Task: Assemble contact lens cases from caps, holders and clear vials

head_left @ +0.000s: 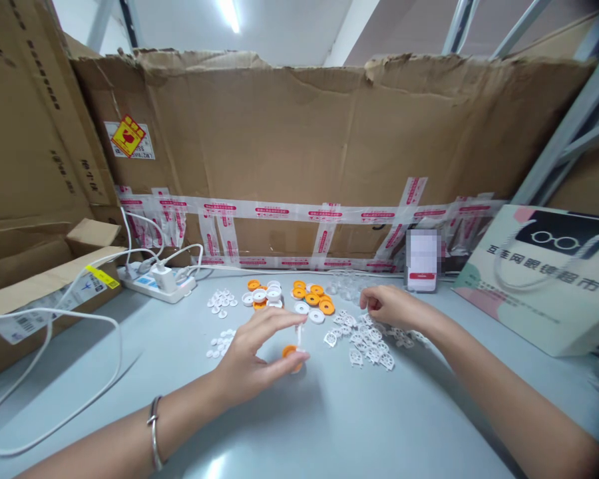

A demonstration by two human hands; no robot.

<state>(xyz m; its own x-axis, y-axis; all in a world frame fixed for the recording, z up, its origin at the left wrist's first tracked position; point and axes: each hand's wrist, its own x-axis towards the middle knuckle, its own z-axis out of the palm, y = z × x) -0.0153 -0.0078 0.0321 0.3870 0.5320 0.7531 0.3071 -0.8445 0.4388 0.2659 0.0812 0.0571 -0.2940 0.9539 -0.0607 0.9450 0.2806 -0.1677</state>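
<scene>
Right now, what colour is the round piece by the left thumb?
The round piece shows orange, clearest in the head view.

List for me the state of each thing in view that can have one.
Left hand, pinching a white piece
Right hand, curled, grip unclear
White openwork pieces, heaped
Smartphone, upright, screen lit
Power strip, charger plugged in
Left cardboard box, open
Rear cardboard, taped
Rope-handled bag, standing upright
Ceiling light, on
Bangle, worn

1 white piece (pixel 299 336) in the left hand (pixel 249 356), right hand (pixel 393 308) by white openwork parts (pixel 370 344)
</scene>
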